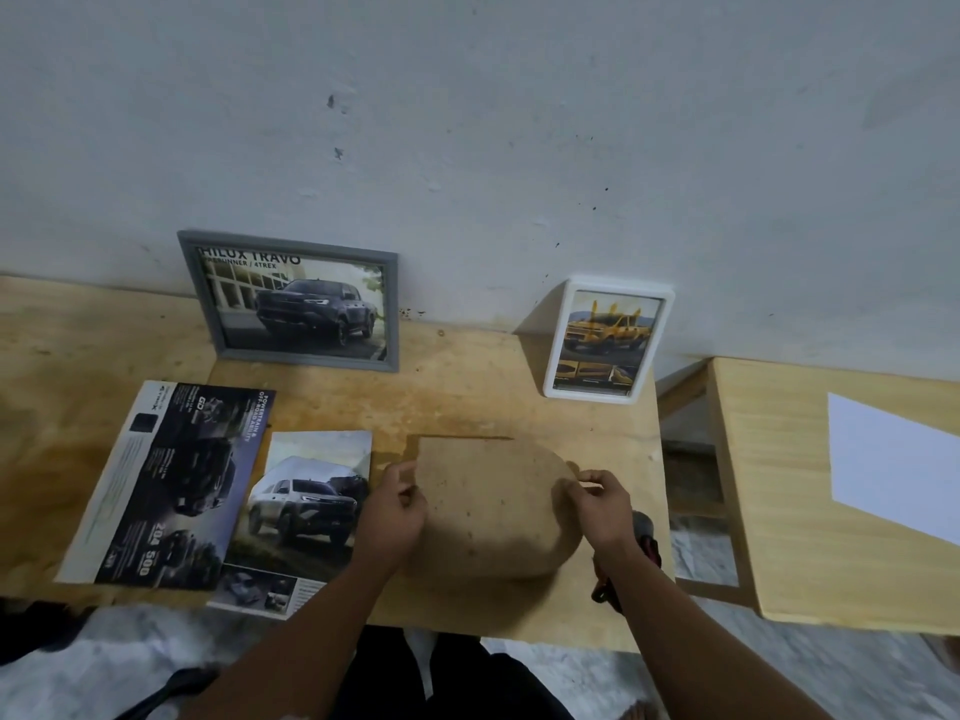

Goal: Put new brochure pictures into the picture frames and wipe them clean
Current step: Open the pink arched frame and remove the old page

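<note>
I see a brown board (488, 506), blurred, perhaps a frame backing, pinched between my left fingers (408, 493) and right fingers (584, 480).

Bare forearms, no sleeves, left hand (397, 511), right hand (602, 506), dark trousers (467, 678)

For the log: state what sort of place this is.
Probably a plain home or workshop corner: a bare wooden table against a scuffed white wall, with framed truck pictures and loose brochures.
</note>
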A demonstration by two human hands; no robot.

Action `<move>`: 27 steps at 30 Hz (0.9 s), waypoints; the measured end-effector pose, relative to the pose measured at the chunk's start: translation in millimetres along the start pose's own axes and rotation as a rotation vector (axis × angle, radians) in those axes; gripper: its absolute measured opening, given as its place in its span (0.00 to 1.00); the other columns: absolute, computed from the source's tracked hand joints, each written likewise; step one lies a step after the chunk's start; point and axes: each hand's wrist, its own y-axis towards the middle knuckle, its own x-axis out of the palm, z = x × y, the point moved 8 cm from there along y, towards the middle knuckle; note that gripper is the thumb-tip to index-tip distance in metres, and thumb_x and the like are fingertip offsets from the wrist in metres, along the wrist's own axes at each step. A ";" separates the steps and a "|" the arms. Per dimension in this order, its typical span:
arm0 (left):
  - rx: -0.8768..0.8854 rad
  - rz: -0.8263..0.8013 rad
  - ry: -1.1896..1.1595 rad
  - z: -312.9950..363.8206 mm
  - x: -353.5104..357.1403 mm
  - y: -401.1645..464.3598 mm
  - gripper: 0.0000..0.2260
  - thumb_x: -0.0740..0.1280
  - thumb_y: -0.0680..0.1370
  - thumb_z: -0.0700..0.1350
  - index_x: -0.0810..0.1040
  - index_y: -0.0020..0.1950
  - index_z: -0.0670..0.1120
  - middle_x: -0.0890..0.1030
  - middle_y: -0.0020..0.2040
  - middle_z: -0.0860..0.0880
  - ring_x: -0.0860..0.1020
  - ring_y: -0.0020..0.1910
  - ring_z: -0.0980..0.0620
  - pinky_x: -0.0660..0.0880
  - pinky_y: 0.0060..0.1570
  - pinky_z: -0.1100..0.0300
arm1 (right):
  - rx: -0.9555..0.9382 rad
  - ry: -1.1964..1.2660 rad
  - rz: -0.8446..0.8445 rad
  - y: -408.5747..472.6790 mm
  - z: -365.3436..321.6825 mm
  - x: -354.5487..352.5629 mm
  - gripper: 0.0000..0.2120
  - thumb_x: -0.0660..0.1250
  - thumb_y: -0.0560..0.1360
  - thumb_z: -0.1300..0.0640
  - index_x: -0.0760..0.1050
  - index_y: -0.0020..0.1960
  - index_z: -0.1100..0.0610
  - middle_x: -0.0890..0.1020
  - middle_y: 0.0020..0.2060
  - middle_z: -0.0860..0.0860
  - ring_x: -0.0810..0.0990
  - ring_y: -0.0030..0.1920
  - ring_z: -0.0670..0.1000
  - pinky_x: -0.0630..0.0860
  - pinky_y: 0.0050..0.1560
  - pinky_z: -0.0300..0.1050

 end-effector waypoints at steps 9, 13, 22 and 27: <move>-0.159 0.202 -0.233 2.4 -25.9 8.3 0.16 0.65 0.85 0.40 0.77 0.73 0.42 0.79 0.69 0.45 0.77 0.67 0.45 0.72 0.65 0.53 | 0.133 0.152 -0.224 -11.2 -4.8 24.3 0.14 0.71 0.78 0.61 0.79 0.63 0.58 0.83 0.52 0.52 0.81 0.52 0.56 0.82 0.56 0.61; -0.157 0.223 -0.286 16.4 -33.3 21.1 0.13 0.67 0.84 0.42 0.81 0.68 0.44 0.82 0.65 0.46 0.78 0.59 0.47 0.73 0.56 0.59 | 0.006 0.026 -0.144 1.0 -27.6 24.4 0.17 0.68 0.78 0.67 0.77 0.67 0.60 0.84 0.54 0.54 0.82 0.49 0.50 0.82 0.57 0.58; -0.287 -0.021 -0.352 39.6 -19.2 73.9 0.17 0.72 0.80 0.50 0.77 0.68 0.49 0.80 0.65 0.46 0.79 0.61 0.44 0.76 0.65 0.46 | -0.051 0.175 -0.059 51.2 -91.3 31.0 0.15 0.68 0.77 0.67 0.80 0.60 0.53 0.85 0.50 0.54 0.84 0.53 0.60 0.82 0.54 0.65; -0.252 -0.017 -0.339 50.4 -17.4 85.1 0.23 0.70 0.82 0.49 0.71 0.76 0.46 0.76 0.68 0.46 0.74 0.61 0.47 0.69 0.58 0.55 | 0.168 0.205 -0.102 53.6 -86.0 45.6 0.27 0.68 0.77 0.66 0.68 0.75 0.59 0.81 0.57 0.65 0.81 0.47 0.60 0.81 0.45 0.60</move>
